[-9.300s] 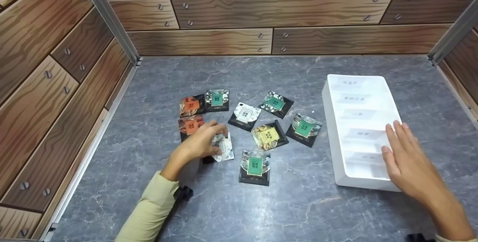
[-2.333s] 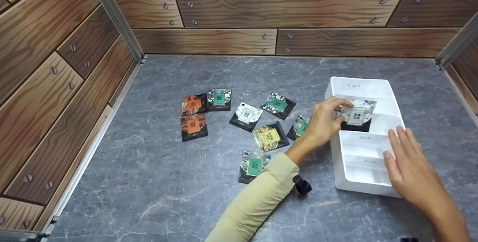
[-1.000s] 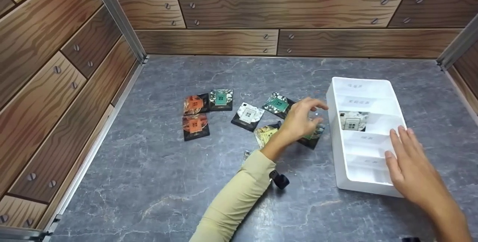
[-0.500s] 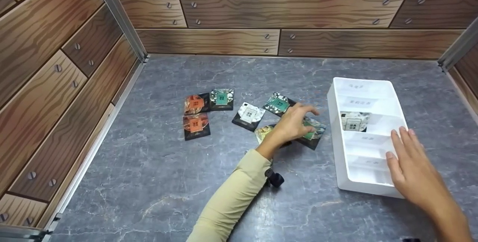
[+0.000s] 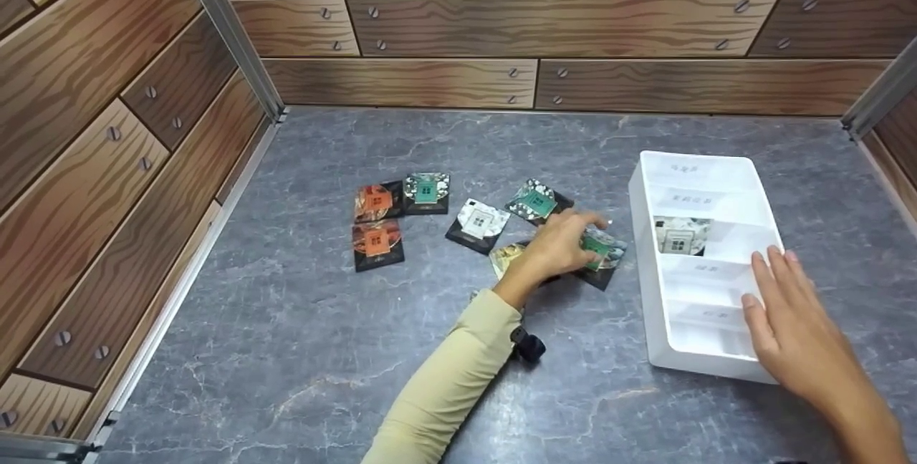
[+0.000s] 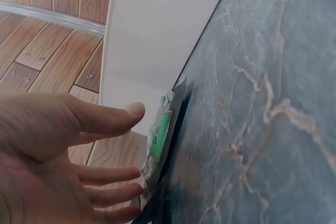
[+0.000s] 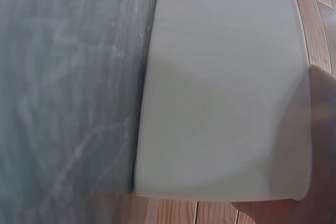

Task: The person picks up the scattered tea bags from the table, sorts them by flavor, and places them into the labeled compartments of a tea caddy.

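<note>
The white box (image 5: 649, 292) sits at the right of the tabletop (image 5: 308, 349), its five compartments running near to far, each presumably sized for packets to stand on edge. A pale packet (image 5: 680, 236) stands in the middle compartment, at its left end; the divider behind it appears to serve as its backing. The loose packets lie flat and face up to the left of the box, which leaves their coloured labels exposed: two orange packets (image 5: 377, 240) at far left, a white packet (image 5: 478, 224) in the centre, and a green packet (image 5: 607, 256) just beside the box's left wall. The left hand (image 5: 560, 243) is over this green packet, reaching in from the near side with the palm turned toward the box. Its thumb and fingers are spread, with a gap between them and no pinch; whether a fingertip touches the packet cannot be told. The left forearm slants from the near edge and partly covers a yellow packet (image 5: 506, 258). The right hand (image 5: 795, 317) lies along the box's right side, fingers extended and side by side, gripping nothing, probably to steady the box.
</note>
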Available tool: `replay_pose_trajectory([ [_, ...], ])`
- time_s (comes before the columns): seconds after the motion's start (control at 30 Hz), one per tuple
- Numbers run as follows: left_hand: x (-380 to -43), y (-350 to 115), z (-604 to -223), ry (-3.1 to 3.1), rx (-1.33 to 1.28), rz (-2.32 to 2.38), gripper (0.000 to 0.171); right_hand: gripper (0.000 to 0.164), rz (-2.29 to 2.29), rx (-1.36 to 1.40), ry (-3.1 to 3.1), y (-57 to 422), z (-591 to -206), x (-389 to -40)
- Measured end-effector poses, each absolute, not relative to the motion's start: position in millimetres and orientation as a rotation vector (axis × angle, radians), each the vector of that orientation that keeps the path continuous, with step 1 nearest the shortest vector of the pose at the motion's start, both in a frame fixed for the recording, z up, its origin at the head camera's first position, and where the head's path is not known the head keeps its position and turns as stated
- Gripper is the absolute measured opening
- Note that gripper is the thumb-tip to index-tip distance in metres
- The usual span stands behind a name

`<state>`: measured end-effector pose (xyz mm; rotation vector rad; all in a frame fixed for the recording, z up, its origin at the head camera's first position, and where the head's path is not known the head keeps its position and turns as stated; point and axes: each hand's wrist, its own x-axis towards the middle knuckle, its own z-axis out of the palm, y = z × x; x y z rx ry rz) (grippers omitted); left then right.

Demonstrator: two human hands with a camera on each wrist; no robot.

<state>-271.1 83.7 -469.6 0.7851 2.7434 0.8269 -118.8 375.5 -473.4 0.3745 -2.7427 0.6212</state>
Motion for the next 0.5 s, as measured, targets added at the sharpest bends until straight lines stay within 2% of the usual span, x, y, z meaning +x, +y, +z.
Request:
replay_pose_trajectory([
  [0.3, -263.9, 91.1, -471.8, 2.876, 0.787, 0.494, 0.044, 0.057, 0.623, 0.361, -2.755, 376.0, -472.8, -119.0],
  [0.5, -262.0, 93.4, -473.4, 2.9, 0.782, 0.45, 0.044, 0.057, 0.623, 0.373, -2.738, 375.6, -474.4, -118.6],
])
